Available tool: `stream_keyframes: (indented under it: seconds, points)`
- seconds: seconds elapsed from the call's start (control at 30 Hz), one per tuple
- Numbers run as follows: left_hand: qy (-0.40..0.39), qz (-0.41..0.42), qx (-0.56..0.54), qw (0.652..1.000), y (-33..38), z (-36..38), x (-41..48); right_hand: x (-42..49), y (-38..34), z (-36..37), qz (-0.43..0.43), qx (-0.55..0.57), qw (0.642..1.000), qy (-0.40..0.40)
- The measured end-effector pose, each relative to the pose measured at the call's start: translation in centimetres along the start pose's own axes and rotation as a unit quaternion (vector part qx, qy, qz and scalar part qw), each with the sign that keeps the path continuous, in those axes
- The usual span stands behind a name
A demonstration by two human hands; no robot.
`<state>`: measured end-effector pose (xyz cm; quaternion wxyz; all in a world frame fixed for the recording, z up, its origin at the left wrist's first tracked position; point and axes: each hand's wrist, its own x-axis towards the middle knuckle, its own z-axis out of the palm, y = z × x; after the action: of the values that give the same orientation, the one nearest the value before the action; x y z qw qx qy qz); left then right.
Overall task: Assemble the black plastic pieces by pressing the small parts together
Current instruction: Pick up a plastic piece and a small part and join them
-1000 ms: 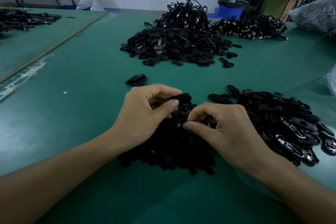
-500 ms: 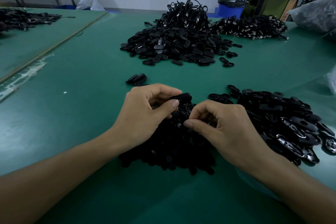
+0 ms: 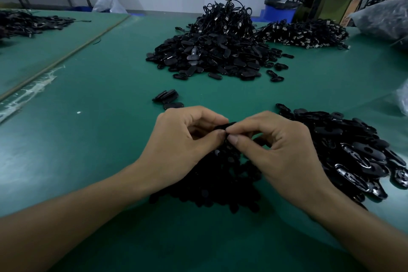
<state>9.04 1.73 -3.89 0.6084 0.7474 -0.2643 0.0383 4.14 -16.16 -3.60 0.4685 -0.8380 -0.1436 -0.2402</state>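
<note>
My left hand (image 3: 183,146) and my right hand (image 3: 278,150) meet fingertip to fingertip over a heap of small black parts (image 3: 212,183) on the green table. Both pinch one black plastic piece (image 3: 225,127) between thumb and fingers; only its top edge shows between the fingertips. The heap lies under and behind my hands, partly hidden by them.
A pile of black oval shells (image 3: 353,152) lies to the right. A few stacked pieces (image 3: 167,97) sit just beyond my hands. A big heap of corded parts (image 3: 216,51) and another (image 3: 302,33) stand farther back. A plastic bag (image 3: 384,20) is at far right.
My right hand has risen from the heap and moved left to meet my left hand. Both thumbs now close on the same piece.
</note>
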Motion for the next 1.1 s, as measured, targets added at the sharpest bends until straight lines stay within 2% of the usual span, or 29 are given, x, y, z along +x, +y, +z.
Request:
stream_keyframes:
  seconds: [0.2,0.43,1.1]
  points:
    - [-0.001,0.005,-0.009,1.0,0.25,0.22,-0.19,-0.1,0.11,0.19,0.039,0.05,0.998,0.009]
    - [-0.006,-0.002,-0.013,1.0,0.24,0.27,-0.25,-0.15,0.04,0.31,0.048,0.015,0.998,0.029]
    - [-0.009,0.038,0.07,0.997,-0.16,0.45,-0.49,-0.36,-0.42,0.66,0.033,-0.028,0.999,0.002]
